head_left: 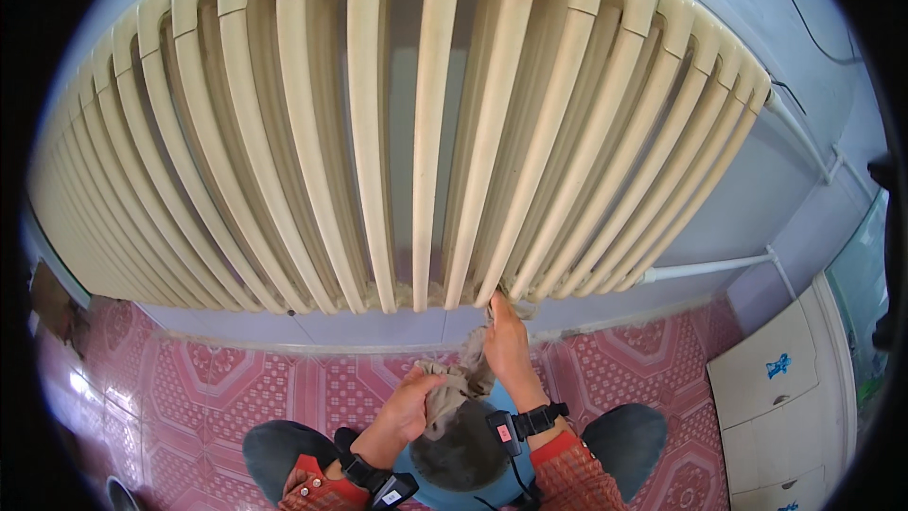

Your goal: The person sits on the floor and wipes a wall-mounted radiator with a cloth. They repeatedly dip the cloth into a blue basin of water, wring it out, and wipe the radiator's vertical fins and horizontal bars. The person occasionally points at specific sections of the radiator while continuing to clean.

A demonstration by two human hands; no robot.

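Observation:
A greyish-beige rag (pixel 445 397) stretches between my two hands. My left hand (pixel 409 405) grips its lower bunch, above a blue basin (pixel 416 473) of dark, murky water (pixel 462 449). Higher up and to the right, my right hand (pixel 507 341) pinches the rag's other end against the bottom of a column of the cream radiator (pixel 430 151). Its fingertips are partly hidden by the radiator and the cloth. Part of the rag shows just right of that hand, below the columns.
White pipes (pixel 709 268) run from the radiator's right end along the wall. A white cabinet (pixel 766 388) with blue decorations stands at the right. Pink patterned flooring (pixel 227 397) spreads beneath. My knees (pixel 624 445) flank the basin, and a dark-rimmed container (pixel 121 494) sits at lower left.

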